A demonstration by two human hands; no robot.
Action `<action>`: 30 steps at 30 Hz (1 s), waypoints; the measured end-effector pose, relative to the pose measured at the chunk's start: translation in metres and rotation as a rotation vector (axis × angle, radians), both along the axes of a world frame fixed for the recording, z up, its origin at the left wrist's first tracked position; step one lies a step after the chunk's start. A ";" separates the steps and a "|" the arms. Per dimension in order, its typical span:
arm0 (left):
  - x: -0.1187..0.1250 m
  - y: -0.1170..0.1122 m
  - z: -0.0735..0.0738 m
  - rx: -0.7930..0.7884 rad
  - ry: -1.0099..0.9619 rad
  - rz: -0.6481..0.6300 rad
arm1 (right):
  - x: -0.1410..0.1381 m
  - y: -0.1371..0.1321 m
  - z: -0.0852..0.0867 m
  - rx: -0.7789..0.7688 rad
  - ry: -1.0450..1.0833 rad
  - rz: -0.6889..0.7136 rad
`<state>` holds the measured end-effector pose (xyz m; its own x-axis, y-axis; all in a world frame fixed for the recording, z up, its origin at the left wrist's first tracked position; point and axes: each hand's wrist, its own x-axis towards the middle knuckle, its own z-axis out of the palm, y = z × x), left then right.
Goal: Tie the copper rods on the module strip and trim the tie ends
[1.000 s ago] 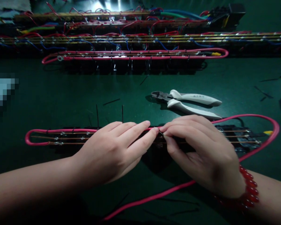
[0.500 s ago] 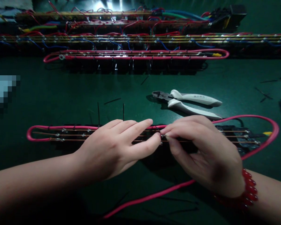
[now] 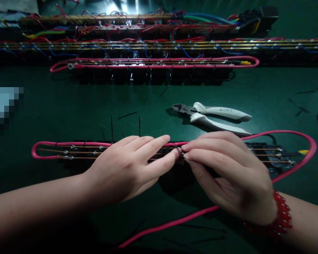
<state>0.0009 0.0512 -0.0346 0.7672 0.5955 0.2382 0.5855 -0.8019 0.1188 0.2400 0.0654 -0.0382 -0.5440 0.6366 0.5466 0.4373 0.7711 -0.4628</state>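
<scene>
"Red cable (image 3: 76,144) edged the wired strip (image 3: 87,152) before you; what did your hands hide?"

"Your left hand (image 3: 131,164) covered its middle, fingers outstretched, index tip by a black tie (image 3: 178,147); I couldn't tell whether that hand gripped. Your right hand (image 3: 233,173) pinched the tie, its end hidden."

"Around you?"

"White-handled cutters (image 3: 219,111) lay just beyond your right hand; the cable faded into darkness below."
</scene>
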 end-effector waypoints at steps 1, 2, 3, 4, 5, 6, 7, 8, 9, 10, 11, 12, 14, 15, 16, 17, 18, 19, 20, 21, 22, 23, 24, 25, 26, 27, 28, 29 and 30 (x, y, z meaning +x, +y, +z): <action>0.000 0.000 0.000 -0.002 -0.004 0.005 | 0.000 0.000 0.000 -0.001 0.002 0.003; 0.001 0.000 0.000 -0.004 -0.007 0.012 | 0.001 0.000 0.000 -0.004 0.004 0.006; 0.001 0.000 0.000 -0.009 -0.008 0.021 | 0.001 0.001 0.001 -0.008 0.006 0.011; 0.002 -0.001 0.000 -0.015 -0.006 0.031 | 0.001 0.001 0.001 -0.013 0.005 0.015; 0.002 -0.001 0.001 -0.022 -0.003 0.041 | 0.002 0.001 0.001 -0.017 0.005 0.020; 0.002 -0.002 0.001 -0.030 0.001 0.050 | 0.002 0.001 0.001 -0.018 0.007 0.027; 0.002 -0.002 0.001 -0.040 0.007 0.058 | 0.002 0.001 0.001 -0.018 0.007 0.033; 0.002 -0.003 0.002 -0.051 0.013 0.064 | 0.002 0.001 0.001 -0.015 0.010 0.038; 0.002 -0.003 0.002 -0.061 0.019 0.068 | 0.003 0.000 0.000 -0.012 0.013 0.043; 0.002 -0.004 0.002 -0.070 0.023 0.069 | 0.003 0.000 0.000 -0.006 0.022 0.047; 0.001 -0.004 0.002 -0.079 0.026 0.070 | 0.004 0.001 0.000 -0.001 0.028 0.051; 0.001 -0.004 0.001 -0.086 0.027 0.071 | 0.004 0.001 -0.001 0.007 0.037 0.058; 0.001 -0.003 0.001 -0.094 0.021 0.072 | 0.005 0.002 -0.001 0.027 0.058 0.081; 0.001 -0.002 0.001 -0.096 0.019 0.072 | 0.005 0.002 -0.001 0.039 0.069 0.089; 0.001 -0.002 0.001 -0.095 0.017 0.071 | 0.005 0.003 0.000 0.045 0.075 0.089; 0.001 -0.002 0.001 -0.088 0.016 0.067 | 0.005 0.003 0.000 0.044 0.076 0.083; 0.001 -0.001 0.001 -0.074 0.017 0.058 | 0.004 0.003 0.000 0.038 0.072 0.070; 0.001 -0.001 0.001 -0.055 0.019 0.048 | 0.003 0.003 0.001 0.025 0.061 0.052; 0.001 -0.001 0.001 -0.029 0.019 0.039 | 0.003 0.003 0.001 0.013 0.052 0.038; 0.001 -0.002 0.001 0.000 0.015 0.034 | 0.002 0.003 0.001 -0.005 0.044 0.023; 0.001 -0.002 0.001 0.025 0.010 0.035 | 0.002 0.002 0.001 -0.024 0.040 0.010; 0.000 -0.003 0.001 0.046 0.003 0.041 | 0.001 0.001 0.001 -0.039 0.044 -0.001; 0.001 -0.003 0.001 0.057 -0.002 0.048 | 0.001 0.000 0.000 -0.053 0.050 -0.011; 0.001 -0.004 0.000 0.062 -0.007 0.059 | 0.000 -0.001 -0.001 -0.065 0.059 -0.020; 0.001 -0.004 0.000 0.060 -0.009 0.070 | -0.001 -0.001 -0.001 -0.075 0.064 -0.031; 0.001 -0.004 0.000 0.055 -0.009 0.085 | -0.001 -0.002 -0.002 -0.082 0.062 -0.043; 0.001 -0.004 -0.001 0.049 -0.008 0.100 | -0.002 -0.002 -0.003 -0.078 0.054 -0.045; 0.002 -0.004 -0.001 0.045 -0.006 0.115 | -0.002 -0.002 -0.003 -0.069 0.035 -0.049; 0.002 -0.004 -0.001 0.038 -0.002 0.127 | -0.002 -0.002 -0.004 -0.053 0.004 -0.051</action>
<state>0.0029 0.0473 -0.0355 0.6857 0.6784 0.2639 0.6825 -0.7252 0.0909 0.2376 0.0637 -0.0421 -0.5079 0.6915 0.5137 0.4738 0.7222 -0.5039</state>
